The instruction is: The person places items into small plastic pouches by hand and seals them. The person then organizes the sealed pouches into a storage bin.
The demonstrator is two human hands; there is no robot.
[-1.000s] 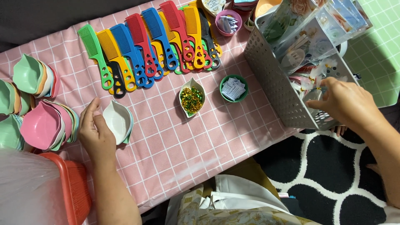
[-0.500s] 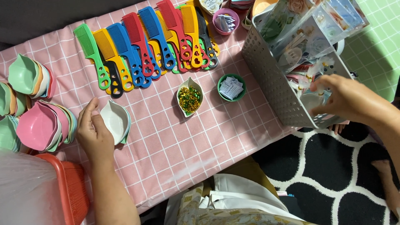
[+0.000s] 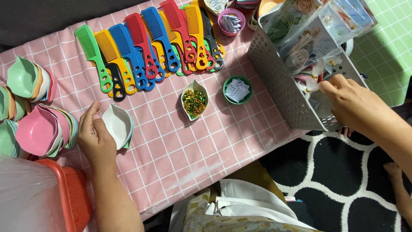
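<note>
Now our right hand (image 3: 356, 105) sits deeper over the grey perforated plastic basket (image 3: 274, 77) than it did a second ago, its fingers curled together among the small clear packets (image 3: 315, 71) inside; whether they actually pinch one we cannot tell. Our left hand (image 3: 95, 139) has barely shifted: it rests on the pink checked tablecloth (image 3: 171, 150) with thumb and fingers apart, cupped around the small white leaf-shaped plastic dish (image 3: 118, 125) and touching its near rim. From this we judge that the dish is being steadied while the other hand fetches something from the basket, which stands at the cloth's right edge, partly over the black-and-white rug (image 3: 343, 180). Between the two hands lie a second leaf-shaped dish holding green and gold bits (image 3: 194, 102) and a round green cup of white slips (image 3: 237, 90), close together near the middle. A row of bright plastic combs (image 3: 150, 51) lines the far edge, stacks of pastel dishes (image 3: 36, 129) crowd the left edge, and a red plastic basket (image 3: 71, 197) sits at the near left corner. Open cloth remains along the near edge, right of the white dish.
</note>
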